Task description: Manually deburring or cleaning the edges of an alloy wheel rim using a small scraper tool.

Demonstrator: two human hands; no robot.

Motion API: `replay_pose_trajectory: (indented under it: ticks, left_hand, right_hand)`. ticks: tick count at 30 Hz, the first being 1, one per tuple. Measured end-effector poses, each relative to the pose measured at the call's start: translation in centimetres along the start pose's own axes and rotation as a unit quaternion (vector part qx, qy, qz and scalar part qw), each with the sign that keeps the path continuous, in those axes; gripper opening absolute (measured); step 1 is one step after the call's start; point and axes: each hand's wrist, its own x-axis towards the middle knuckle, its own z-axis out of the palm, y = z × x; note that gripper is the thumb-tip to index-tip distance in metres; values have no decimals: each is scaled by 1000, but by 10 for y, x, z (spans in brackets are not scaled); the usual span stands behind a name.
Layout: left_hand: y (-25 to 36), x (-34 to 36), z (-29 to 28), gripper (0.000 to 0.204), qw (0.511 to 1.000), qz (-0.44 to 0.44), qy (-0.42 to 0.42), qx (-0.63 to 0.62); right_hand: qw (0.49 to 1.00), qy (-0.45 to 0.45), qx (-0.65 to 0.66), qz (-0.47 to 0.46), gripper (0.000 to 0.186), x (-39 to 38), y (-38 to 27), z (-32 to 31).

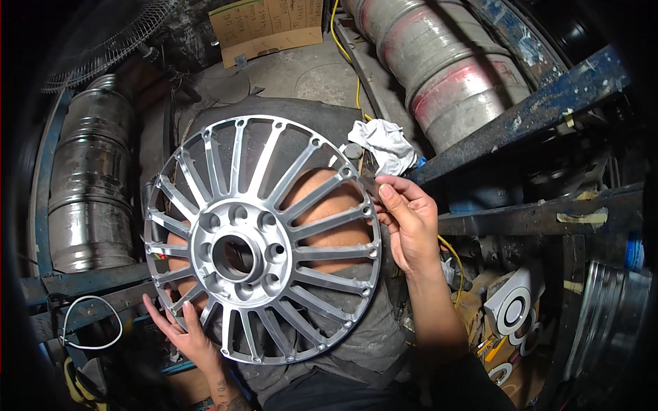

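A silver multi-spoke wheel face (241, 291) with an open centre hub and holes around its rim lies tilted across my lap. At its lower left edge is my left hand (184, 334), palm up, fingers spread, with the thumb against the rim. My right hand (410, 222) is at the right edge of the wheel. Its thumb and forefinger are pinched by a small dark piece I cannot make out, and the other fingers curl near the rim. My bare legs show between the spokes.
Ribbed metal wheel barrels stand at left (92, 178) and upper right (452, 75). A white cloth (387, 145) lies beyond the wheel. Blue steel beams (528, 113) run along the right. A yellow cable (346, 55), a cardboard sheet (267, 27) and a fan (103, 41) are farther off.
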Motion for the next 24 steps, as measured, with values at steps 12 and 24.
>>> replay_pose_trajectory:
  ticks: [12, 24]
  left_hand:
    - [-15, 14, -4, 60, 998, 3, -52, -43]
    - [-19, 65, -25, 53, 996, 38, -83, -2]
  right_hand:
    - [994, -38, -96, -33, 18, 1, -5, -9]
    - [983, 0, -171, -66, 18, -33, -1, -17]
